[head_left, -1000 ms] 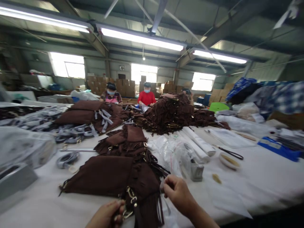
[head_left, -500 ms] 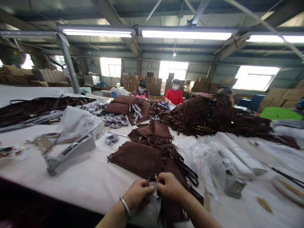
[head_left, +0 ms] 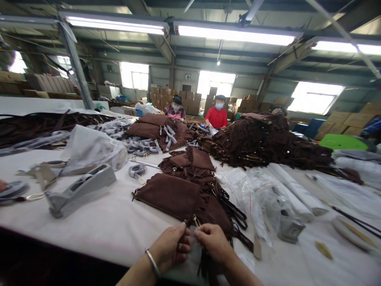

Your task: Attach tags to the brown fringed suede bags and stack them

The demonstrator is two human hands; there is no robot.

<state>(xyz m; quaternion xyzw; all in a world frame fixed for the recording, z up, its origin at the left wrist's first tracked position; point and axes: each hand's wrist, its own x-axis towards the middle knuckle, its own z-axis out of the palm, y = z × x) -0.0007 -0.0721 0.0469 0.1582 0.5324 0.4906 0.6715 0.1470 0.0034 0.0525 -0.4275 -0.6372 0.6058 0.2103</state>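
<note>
A brown fringed bag (head_left: pixel 169 194) lies on the table in front of me, with a gold clasp (head_left: pixel 195 221) at its near right corner. My left hand (head_left: pixel 172 247) is closed just below that corner, thumb and forefinger together; what sits in its fingertips is too small to make out. Beside it, my right hand (head_left: pixel 214 241) pinches the upper edge of a translucent plastic piece (head_left: pixel 195 250) that hangs between both hands, just under the clasp. Dark fringe hangs below my right hand. More brown bags (head_left: pixel 202 159) overlap behind the first one.
A grey tape dispenser (head_left: pixel 81 190) stands at left, near a wrapped coiled strap (head_left: pixel 137 171). Clear plastic bags (head_left: pixel 253 198) and white rolls (head_left: pixel 297 190) lie at right. Brown bags pile high (head_left: pixel 256 139) behind. Two masked co-workers sit across; another person's fingertips (head_left: pixel 2 185) show at far left.
The view has shifted slightly. My left hand's lower fingers have loosened, while my right hand still pinches near the clasp. A wrapped coil and someone's fingertips have appeared at the left edge.
</note>
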